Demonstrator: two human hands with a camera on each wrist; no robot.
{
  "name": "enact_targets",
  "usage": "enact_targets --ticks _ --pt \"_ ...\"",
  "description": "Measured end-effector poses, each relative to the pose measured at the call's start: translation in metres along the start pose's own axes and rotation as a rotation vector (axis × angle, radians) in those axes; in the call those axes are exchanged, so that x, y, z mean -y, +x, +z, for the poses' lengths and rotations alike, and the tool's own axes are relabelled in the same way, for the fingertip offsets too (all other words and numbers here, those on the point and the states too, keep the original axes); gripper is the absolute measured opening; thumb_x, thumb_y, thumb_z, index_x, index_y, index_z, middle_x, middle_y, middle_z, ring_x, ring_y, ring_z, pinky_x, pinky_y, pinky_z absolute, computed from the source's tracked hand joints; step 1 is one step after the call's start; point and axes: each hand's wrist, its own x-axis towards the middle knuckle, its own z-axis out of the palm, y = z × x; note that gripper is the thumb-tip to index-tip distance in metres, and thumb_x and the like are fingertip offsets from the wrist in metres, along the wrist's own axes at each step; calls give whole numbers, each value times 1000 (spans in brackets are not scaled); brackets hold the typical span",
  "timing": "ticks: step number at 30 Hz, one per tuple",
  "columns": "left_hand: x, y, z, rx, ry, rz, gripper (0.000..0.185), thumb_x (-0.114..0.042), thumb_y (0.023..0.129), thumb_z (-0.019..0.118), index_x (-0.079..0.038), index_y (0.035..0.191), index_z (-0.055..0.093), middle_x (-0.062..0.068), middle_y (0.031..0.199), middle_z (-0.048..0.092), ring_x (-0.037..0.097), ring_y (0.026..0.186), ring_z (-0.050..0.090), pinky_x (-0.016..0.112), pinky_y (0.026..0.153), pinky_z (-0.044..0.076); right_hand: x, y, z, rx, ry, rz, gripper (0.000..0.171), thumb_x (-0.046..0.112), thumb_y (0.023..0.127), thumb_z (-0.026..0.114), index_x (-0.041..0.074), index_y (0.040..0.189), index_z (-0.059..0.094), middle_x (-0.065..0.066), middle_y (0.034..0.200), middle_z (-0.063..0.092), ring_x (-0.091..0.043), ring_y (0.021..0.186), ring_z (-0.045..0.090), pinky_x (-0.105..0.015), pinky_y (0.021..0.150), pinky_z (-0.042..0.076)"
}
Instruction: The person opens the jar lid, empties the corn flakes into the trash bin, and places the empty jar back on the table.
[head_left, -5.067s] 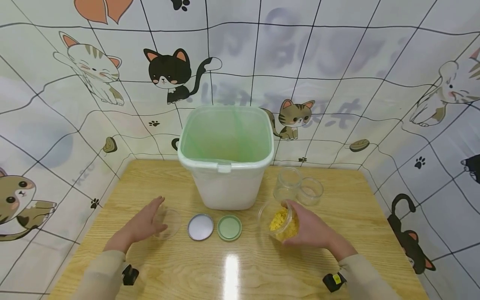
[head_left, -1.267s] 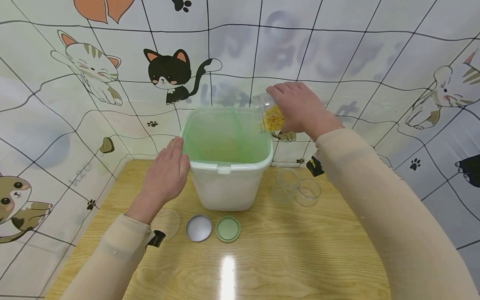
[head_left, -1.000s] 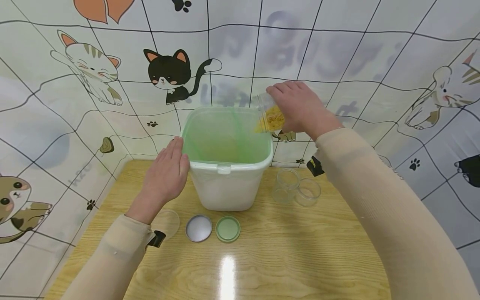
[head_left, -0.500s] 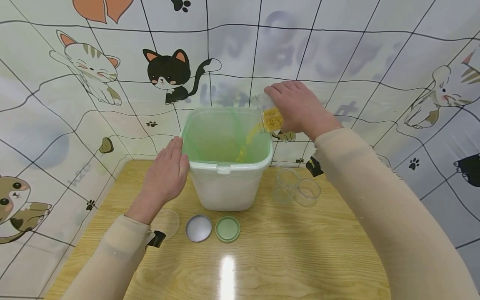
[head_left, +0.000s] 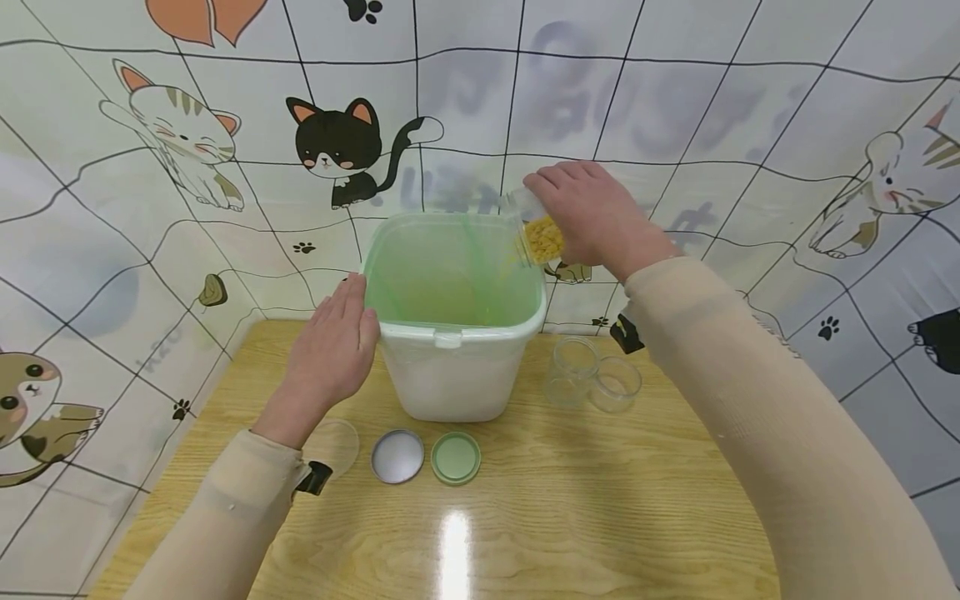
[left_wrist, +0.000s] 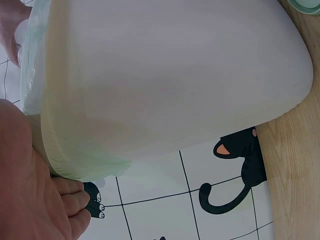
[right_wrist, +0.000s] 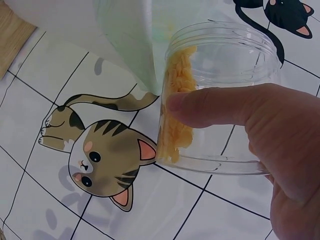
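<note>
A white bin (head_left: 450, 375) with a pale green liner (head_left: 442, 267) stands on the table. My right hand (head_left: 592, 208) grips a clear jar (right_wrist: 225, 60), which lies on its side with its mouth over the bin's right rim. Small yellow pieces (right_wrist: 180, 105) lie along the jar's lower side; their exact kind I cannot tell. A few faint yellow bits show just below the mouth. My left hand (head_left: 330, 350) rests against the bin's left side near the rim, fingers straight. The bottom inside the bin is hidden.
Two clear jars (head_left: 573, 379) (head_left: 615, 387) stand together right of the bin. In front lie a clear round lid (head_left: 339, 446), a silver-grey lid (head_left: 398, 457) and a green lid (head_left: 456, 458) on the wooden table (head_left: 570, 517). A cat-print covering (head_left: 465, 108) surrounds the table.
My right hand has lifted the jar from the table and tipped it at the bin; a stream of yellow pieces has fallen inside. My left hand has moved from the clear lid to the bin.
</note>
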Motion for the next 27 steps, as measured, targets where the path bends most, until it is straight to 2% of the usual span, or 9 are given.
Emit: enact_targets --ticks 6,13,21,27 --pt "0 0 0 -4 -7 -1 63 -35 104 8 1 156 7 17 164 13 34 152 13 49 125 14 1 1 1 -13 -28 -22 97 7 71 80 3 152 26 -17 154 36 -37 144 29 -51 123 20" --pt "-1 0 0 0 1 -1 63 -34 104 8 1 156 8 17 164 13 34 152 13 48 125 14 1 -1 2 -25 -38 -33 93 5 74 78 3 152 27 -17 154 36 -37 143 30 -51 122 21" --pt "-2 0 0 -2 0 -2 63 -34 104 8 2 156 8 17 164 13 34 152 14 48 125 14 2 0 0 -23 -46 -48 97 7 71 82 3 151 27 -17 153 36 -37 143 30 -50 122 21" --pt "-1 1 0 -4 -4 -6 63 -34 104 9 1 156 8 17 164 13 34 152 14 49 125 14 2 0 -1 -17 -58 -61 94 3 71 79 3 150 28 -17 152 36 -37 143 29 -50 123 20"
